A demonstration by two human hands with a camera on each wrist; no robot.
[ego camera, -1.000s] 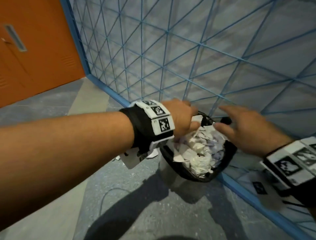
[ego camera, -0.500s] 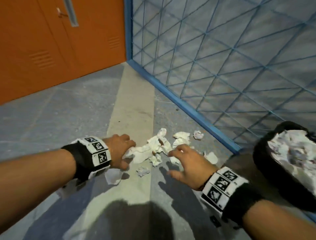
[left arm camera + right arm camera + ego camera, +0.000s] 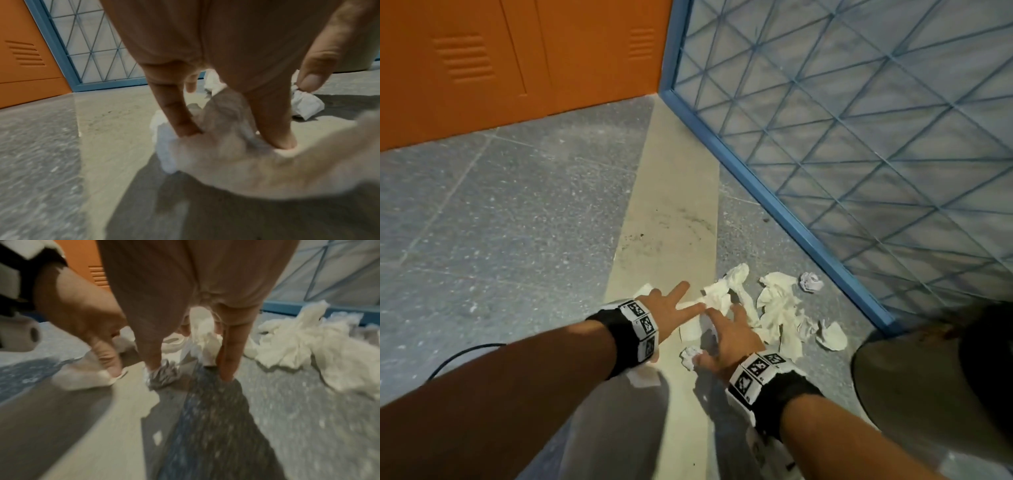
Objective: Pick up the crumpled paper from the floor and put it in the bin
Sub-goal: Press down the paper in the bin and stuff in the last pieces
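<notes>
Several pieces of white crumpled paper [image 3: 777,308] lie on the floor by the blue frame, with a small ball [image 3: 811,282] at the far right of the pile. My left hand [image 3: 688,301] has straight, spread fingers that press on a flat piece of paper [image 3: 164,146]. My right hand [image 3: 722,318] is just beside it, fingers spread and pointing down among the papers [image 3: 298,345]. One fingertip touches a small grey-white ball [image 3: 162,376], and neither hand grips anything. The grey bin [image 3: 914,394] with a black liner stands at the lower right.
Orange locker doors [image 3: 517,51] close the back left. A blue-framed mesh panel [image 3: 859,120] runs along the right, right behind the papers. A thin black cable [image 3: 458,356] curves over the grey floor at the left. A beige strip [image 3: 671,205] crosses the floor.
A second ago both hands were over the bin full of paper. They have come down to the floor pile; the left fingers have straightened and both hands now touch the papers side by side.
</notes>
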